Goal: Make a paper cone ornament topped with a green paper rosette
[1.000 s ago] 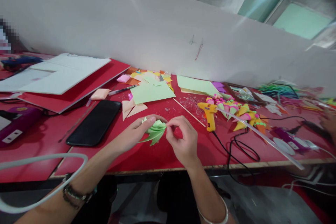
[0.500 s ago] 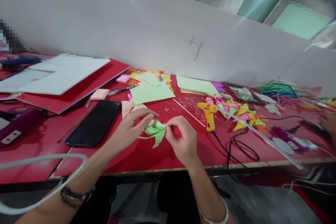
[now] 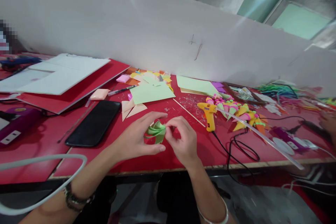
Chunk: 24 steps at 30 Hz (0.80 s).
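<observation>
A piece of light green folded paper [image 3: 157,131], with layers fanned out in curved petals, is held above the red table [image 3: 126,161]. My right hand [image 3: 182,140] pinches its right end between thumb and fingertips. Around its left side curves my left hand [image 3: 139,136], thumb and fingers spread wide apart; whether the fingers touch the paper is hard to see. Just beyond my left hand lie cut pieces of peach paper [image 3: 132,109]. A black phone [image 3: 94,122] is flat on the table, left of my left hand.
Right of my hands lies a yellow glue gun [image 3: 208,115] with its black cord, near a pile of colourful paper cones [image 3: 241,113]. A thin wooden stick [image 3: 189,112] and a light green sheet [image 3: 152,92] lie beyond. Another person's hand [image 3: 328,124] is at far right.
My left hand has opened wider, its thumb moving down and towards me, below the green paper. My right hand keeps its pinch in the same place.
</observation>
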Each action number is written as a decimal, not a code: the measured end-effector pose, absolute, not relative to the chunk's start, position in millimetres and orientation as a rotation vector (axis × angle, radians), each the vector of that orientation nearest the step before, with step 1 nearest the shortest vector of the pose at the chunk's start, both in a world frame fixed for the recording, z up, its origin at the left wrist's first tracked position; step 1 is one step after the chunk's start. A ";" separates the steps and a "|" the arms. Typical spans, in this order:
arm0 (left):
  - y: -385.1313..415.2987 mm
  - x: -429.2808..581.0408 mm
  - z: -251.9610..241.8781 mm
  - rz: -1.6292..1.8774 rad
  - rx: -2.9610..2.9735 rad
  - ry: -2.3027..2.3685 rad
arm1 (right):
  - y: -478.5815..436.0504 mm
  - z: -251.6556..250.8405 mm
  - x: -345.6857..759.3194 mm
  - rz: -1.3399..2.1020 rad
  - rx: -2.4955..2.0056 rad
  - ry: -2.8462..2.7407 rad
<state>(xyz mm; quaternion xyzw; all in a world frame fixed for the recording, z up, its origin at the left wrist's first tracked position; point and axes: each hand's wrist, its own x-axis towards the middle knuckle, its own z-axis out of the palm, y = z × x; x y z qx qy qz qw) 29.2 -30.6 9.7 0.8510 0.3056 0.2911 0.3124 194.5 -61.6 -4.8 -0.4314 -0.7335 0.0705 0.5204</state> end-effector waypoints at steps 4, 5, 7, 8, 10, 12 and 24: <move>-32.1 30.8 5.5 0.715 2.232 0.841 | -62.1 -4.4 193.8 0.168 -1.032 -1.754; -32.4 30.9 5.0 0.707 2.223 0.843 | -62.2 -4.2 193.5 0.168 -1.029 -1.753; -32.7 31.4 4.6 0.693 2.201 0.835 | -62.4 -3.8 193.1 0.168 -1.022 -1.753; -32.8 31.9 4.8 0.687 2.187 0.822 | -62.5 -3.6 192.9 0.169 -1.017 -1.753; -32.8 33.1 5.3 0.676 2.162 0.788 | -62.8 -3.3 192.7 0.171 -1.010 -1.755; -33.0 34.6 5.7 0.659 2.144 0.765 | -63.2 -3.1 192.6 0.180 -1.011 -1.754; -31.0 37.2 3.1 0.607 2.147 0.807 | -62.8 -2.5 191.7 0.225 -0.976 -1.788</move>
